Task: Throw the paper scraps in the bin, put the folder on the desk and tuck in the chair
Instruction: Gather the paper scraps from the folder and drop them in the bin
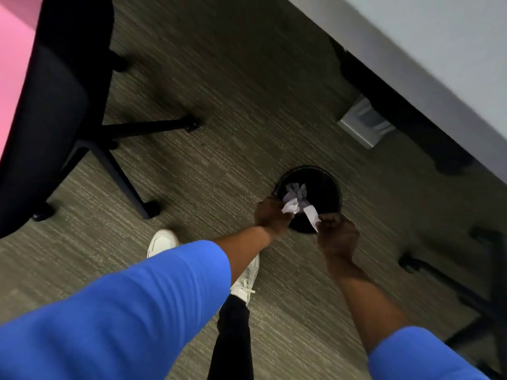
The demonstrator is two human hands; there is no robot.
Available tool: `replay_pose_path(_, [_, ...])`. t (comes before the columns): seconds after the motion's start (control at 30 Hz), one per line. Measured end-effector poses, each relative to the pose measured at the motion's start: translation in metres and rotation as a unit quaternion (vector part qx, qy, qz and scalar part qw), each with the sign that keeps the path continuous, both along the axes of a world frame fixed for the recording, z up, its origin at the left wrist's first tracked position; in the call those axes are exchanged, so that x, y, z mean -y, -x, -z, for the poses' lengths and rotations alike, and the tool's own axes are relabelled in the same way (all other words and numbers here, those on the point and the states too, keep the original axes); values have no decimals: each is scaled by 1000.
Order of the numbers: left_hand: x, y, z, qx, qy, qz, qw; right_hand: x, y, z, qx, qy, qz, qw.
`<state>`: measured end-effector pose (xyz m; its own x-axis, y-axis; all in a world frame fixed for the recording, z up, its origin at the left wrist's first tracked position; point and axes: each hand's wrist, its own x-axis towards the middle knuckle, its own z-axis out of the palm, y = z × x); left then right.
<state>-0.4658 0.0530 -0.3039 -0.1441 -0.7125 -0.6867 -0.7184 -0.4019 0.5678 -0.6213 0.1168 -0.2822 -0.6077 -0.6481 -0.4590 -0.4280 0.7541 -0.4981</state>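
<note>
A black chair (55, 111) stood at the left on the grey carpet (219, 105). The left hand (271, 215) and right hand (338, 237) hung over the round black bin (326, 187), each grip closed on white paper scraps (299, 204), though blur hid the fingers. The pale worktop (439, 64) ran along the right.

An office: grey carpet (219, 119), wheeled chair (68, 105), desk (439, 64), small bin (326, 185)
</note>
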Motion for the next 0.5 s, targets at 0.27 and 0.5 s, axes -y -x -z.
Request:
replay_pose_path(0.27, [3,13,18,-92,-84,-9,992,7,11,6,-84,-32,-7,996])
replay_pose_path(0.5, [-6,3,22,-133,-157,-36,978,1,4,10,-69,-32,-17,997])
